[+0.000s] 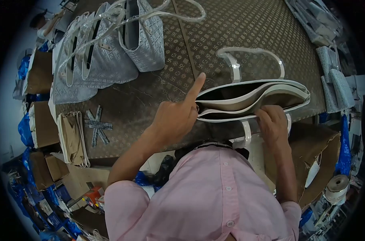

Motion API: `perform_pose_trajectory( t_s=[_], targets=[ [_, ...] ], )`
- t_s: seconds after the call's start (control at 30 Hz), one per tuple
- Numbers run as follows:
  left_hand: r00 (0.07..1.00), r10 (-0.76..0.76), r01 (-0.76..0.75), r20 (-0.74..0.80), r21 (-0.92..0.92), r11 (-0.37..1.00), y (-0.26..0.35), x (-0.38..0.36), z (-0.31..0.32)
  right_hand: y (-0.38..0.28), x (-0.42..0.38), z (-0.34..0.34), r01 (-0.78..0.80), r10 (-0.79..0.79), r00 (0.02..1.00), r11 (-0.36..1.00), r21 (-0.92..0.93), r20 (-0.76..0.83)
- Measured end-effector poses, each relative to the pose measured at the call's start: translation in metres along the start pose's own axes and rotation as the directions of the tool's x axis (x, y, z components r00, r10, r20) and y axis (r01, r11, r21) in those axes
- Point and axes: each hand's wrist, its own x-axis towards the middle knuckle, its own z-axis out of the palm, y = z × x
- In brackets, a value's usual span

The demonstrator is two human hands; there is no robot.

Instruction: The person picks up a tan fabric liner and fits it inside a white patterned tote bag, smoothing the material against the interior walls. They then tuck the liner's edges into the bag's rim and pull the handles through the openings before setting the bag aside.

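Observation:
A white handbag stands with its mouth towards me at the table's near edge, its inner compartments showing. One clear-wrapped handle lies out on the far side, and another handle hangs on my side. My left hand is at the bag's left end, its thumb and curled fingers closed on the corner while the index finger points out. My right hand has its fingers bent over the near rim towards the right, with the fingertips partly hidden inside.
Several silvery patterned bags stand at the back left. Fabric strips lie crossed beside folded beige linings. More patterned pieces rest along the right edge. Cardboard boxes line the left; a person is far left.

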Motion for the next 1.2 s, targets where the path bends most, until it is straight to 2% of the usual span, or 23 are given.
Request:
perform_pose_trajectory(
  t_s=[0.07, 0.1, 0.13, 0.2, 0.27, 0.33, 0.37, 0.43, 0.47, 0.53, 0.6, 0.63, 0.7, 0.73, 0.8, 0.87, 0.9, 0.97, 1.0, 1.03, 1.07, 1.13, 1.2],
  targets=[
    [0.995, 0.096, -0.096, -0.036, -0.001, 0.995, -0.010, -0.002, -0.002, 0.017, 0.012, 0.003, 0.155, -0.159, 0.986, 0.985, -0.077, -0.049],
    [0.969, 0.226, -0.224, -0.098, 0.033, 0.974, -0.017, -0.004, 0.000, 0.021, 0.017, 0.001, 0.139, -0.145, 0.987, 0.987, -0.083, -0.065],
    [0.923, 0.353, -0.346, -0.152, 0.069, 0.936, -0.022, -0.006, 0.004, 0.025, 0.023, -0.005, 0.205, -0.210, 0.976, 0.975, -0.085, -0.049],
    [0.900, 0.404, -0.407, -0.164, 0.016, 0.913, -0.026, -0.011, 0.014, 0.037, 0.026, -0.011, 0.281, -0.288, 0.957, 0.951, -0.129, -0.041],
    [0.869, 0.464, -0.476, -0.172, -0.035, 0.879, -0.022, -0.005, 0.015, 0.052, 0.026, -0.015, 0.264, -0.274, 0.961, 0.952, -0.156, -0.041],
    [0.751, 0.648, -0.627, -0.130, 0.169, 0.761, -0.004, 0.002, 0.012, 0.062, 0.022, -0.017, 0.251, -0.262, 0.964, 0.951, -0.180, -0.039],
    [0.733, 0.671, -0.656, -0.109, 0.146, 0.741, 0.004, 0.008, 0.007, 0.065, 0.020, -0.017, 0.235, -0.249, 0.967, 0.953, -0.192, -0.052],
    [0.612, 0.789, -0.773, 0.055, 0.252, 0.582, 0.019, 0.026, 0.001, 0.062, 0.015, -0.020, 0.108, -0.117, 0.993, 0.975, -0.194, -0.034],
    [0.579, 0.812, -0.803, 0.073, 0.224, 0.553, 0.021, 0.032, 0.004, 0.058, 0.013, -0.019, 0.048, -0.052, 0.999, 0.980, -0.191, -0.016],
    [0.562, 0.787, -0.826, 0.256, 0.125, 0.549, 0.022, 0.043, 0.008, 0.048, 0.006, -0.015, -0.058, 0.057, 0.998, 0.979, -0.196, -0.013],
    [0.523, 0.789, -0.848, 0.321, 0.106, 0.519, 0.027, 0.052, 0.001, 0.038, 0.000, -0.002, -0.163, 0.141, 0.979, 0.975, -0.149, -0.146],
    [0.523, 0.769, -0.846, 0.368, 0.115, 0.520, 0.027, 0.055, -0.002, 0.036, -0.003, 0.002, -0.211, 0.193, 0.972, 0.968, -0.137, -0.138],
    [0.501, 0.771, -0.851, 0.392, 0.063, 0.521, 0.019, 0.061, 0.000, 0.039, -0.008, 0.009, -0.226, 0.212, 0.957, 0.973, -0.050, -0.196],
    [0.451, 0.795, -0.875, 0.406, 0.025, 0.484, 0.018, 0.066, 0.001, 0.040, -0.010, 0.014, -0.204, 0.206, 0.949, 0.978, 0.031, -0.238],
    [0.388, 0.822, -0.898, 0.417, -0.027, 0.439, 0.013, 0.068, 0.004, 0.044, -0.012, 0.015, -0.226, 0.228, 0.941, 0.973, 0.038, -0.251],
    [0.372, 0.880, -0.908, 0.296, -0.080, 0.411, 0.007, 0.071, 0.012, 0.038, -0.015, 0.005, -0.245, 0.243, 0.932, 0.969, 0.026, -0.270],
    [0.349, 0.889, -0.916, 0.298, -0.091, 0.390, 0.005, 0.071, 0.015, 0.028, -0.015, 0.001, -0.304, 0.306, 0.891, 0.951, 0.061, -0.335],
    [0.356, 0.909, -0.930, 0.216, -0.009, 0.366, 0.002, 0.065, 0.020, 0.000, -0.016, 0.003, -0.384, 0.390, 0.827, 0.918, 0.100, -0.405],
    [0.334, 0.916, -0.937, 0.222, -0.025, 0.348, 0.005, 0.063, 0.019, -0.018, -0.014, 0.007, -0.374, 0.413, 0.792, 0.910, 0.176, -0.450],
    [0.357, 0.910, -0.934, 0.210, 0.054, 0.354, 0.010, 0.062, 0.016, -0.032, -0.013, 0.010, -0.358, 0.433, 0.753, 0.901, 0.245, -0.495],
    [0.377, 0.906, -0.925, 0.192, 0.134, 0.357, 0.013, 0.062, 0.014, -0.040, -0.014, 0.019, -0.342, 0.401, 0.765, 0.916, 0.209, -0.504],
    [0.325, 0.931, -0.939, 0.164, 0.175, 0.297, 0.013, 0.062, 0.016, -0.042, -0.014, 0.042, -0.366, 0.416, 0.721, 0.908, 0.204, -0.555],
    [0.206, 0.949, -0.970, 0.240, 0.181, 0.164, 0.015, 0.064, 0.014, -0.048, -0.010, 0.052, -0.385, 0.484, 0.654, 0.874, 0.296, -0.582]
  ],
)
